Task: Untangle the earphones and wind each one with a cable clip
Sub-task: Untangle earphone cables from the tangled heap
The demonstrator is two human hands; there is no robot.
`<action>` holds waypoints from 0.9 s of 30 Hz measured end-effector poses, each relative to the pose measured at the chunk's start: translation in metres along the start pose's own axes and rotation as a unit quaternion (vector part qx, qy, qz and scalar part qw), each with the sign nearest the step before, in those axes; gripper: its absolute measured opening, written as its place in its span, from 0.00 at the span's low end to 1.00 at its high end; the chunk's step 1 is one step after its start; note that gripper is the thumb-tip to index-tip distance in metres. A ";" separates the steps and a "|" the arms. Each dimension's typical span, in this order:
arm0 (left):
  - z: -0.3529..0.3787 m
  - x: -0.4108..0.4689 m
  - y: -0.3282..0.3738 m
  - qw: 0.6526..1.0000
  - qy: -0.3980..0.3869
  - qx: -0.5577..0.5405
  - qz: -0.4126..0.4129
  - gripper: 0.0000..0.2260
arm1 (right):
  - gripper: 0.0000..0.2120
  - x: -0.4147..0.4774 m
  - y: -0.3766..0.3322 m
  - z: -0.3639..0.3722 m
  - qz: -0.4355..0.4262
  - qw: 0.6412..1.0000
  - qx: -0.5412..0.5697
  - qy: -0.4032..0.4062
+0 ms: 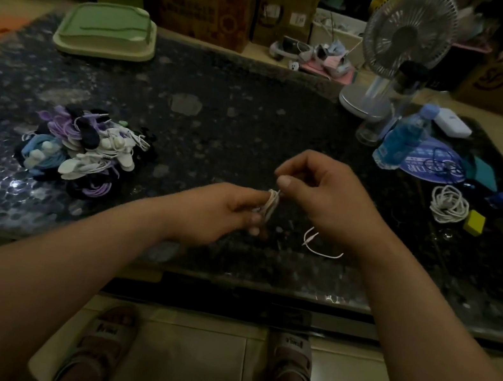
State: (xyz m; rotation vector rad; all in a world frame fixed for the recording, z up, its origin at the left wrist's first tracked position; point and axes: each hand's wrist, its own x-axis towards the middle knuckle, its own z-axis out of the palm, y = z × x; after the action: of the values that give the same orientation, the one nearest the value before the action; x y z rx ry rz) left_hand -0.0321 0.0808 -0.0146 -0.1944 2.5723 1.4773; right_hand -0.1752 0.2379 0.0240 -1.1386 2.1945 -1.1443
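Grip state: left-hand grip (222, 213) closed round the white earphone coil (270, 205), over the desk (210, 109), front centre; right-hand grip (319, 195) pinches the strand at the coil's top. Judgement: lay each turn beside the last under light tension, left thumb pinning. Coil's long axis near upright in view, top leaning toward the right hand; free tail (319, 253) lies on desk, trailing right.

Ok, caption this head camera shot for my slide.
Winding earphones: left hand holds the white coil, right hand pinches its strand above a dark table.
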 end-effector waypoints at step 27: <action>0.010 0.002 0.007 0.996 0.078 -0.029 -0.011 0.16 | 0.04 -0.006 0.001 0.005 0.036 0.996 -0.074 0.020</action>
State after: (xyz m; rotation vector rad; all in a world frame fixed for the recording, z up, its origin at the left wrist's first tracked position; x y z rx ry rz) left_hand -0.0347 0.0931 -0.0143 -0.3577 2.6384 1.5887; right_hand -0.1691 0.2415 0.0202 -1.0946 2.3645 -0.9968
